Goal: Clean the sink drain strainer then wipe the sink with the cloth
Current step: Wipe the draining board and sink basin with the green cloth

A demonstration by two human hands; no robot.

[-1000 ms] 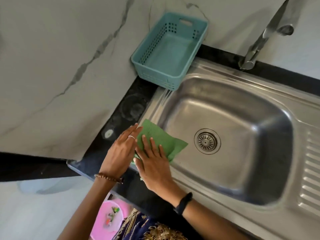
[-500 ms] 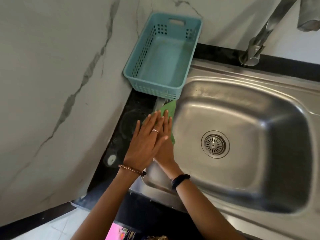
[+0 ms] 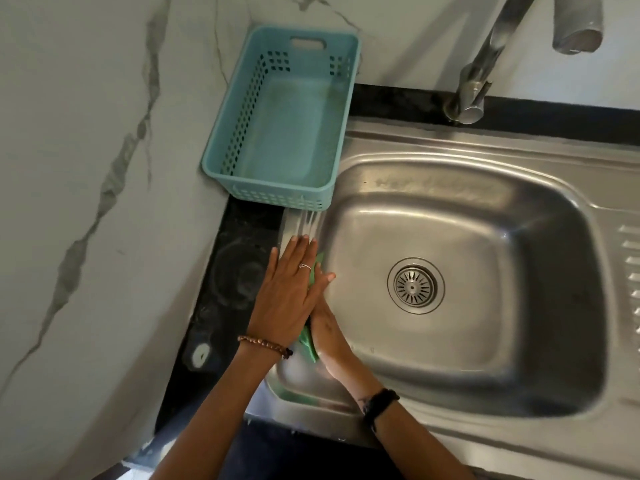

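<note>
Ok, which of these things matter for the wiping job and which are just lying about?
In the job: cloth, sink, strainer, left hand and right hand, both pressing the cloth flat on the sink's left rim.
Lying about: basket, tap.

Teal basket (image 3: 284, 133) beside tap (image 3: 478, 81), on black counter (image 3: 239, 271).

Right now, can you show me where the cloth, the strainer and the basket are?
cloth (image 3: 309, 345): head view, green fold showing between the hands.
strainer (image 3: 415, 285): head view, its slotted middle in the sink bottom.
basket (image 3: 292, 133): head view, its bare floor.
</note>
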